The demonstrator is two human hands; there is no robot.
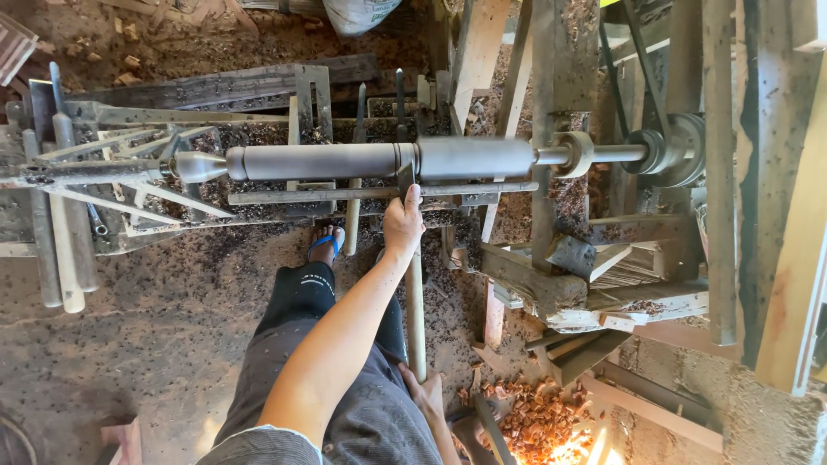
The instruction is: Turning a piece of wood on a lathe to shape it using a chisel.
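1. One view only: head-worn camera, looking steeply down from above the person's own lap.
2. Faces forward over the legs toward the lathe [388,160], which crosses the upper frame horizontally.
3. Range: near; forearms fill the lower centre, the shavings-strewn floor [172,319] lies below.

One grey turned workpiece [379,160] on the lathe. One long-handled turning tool [415,301]. Two hands: left hand [402,226], right hand [425,392]. One blue sandal [324,244]. One pulley wheel [680,148]. One white sack [360,14]. One wood-chip pile [538,422].
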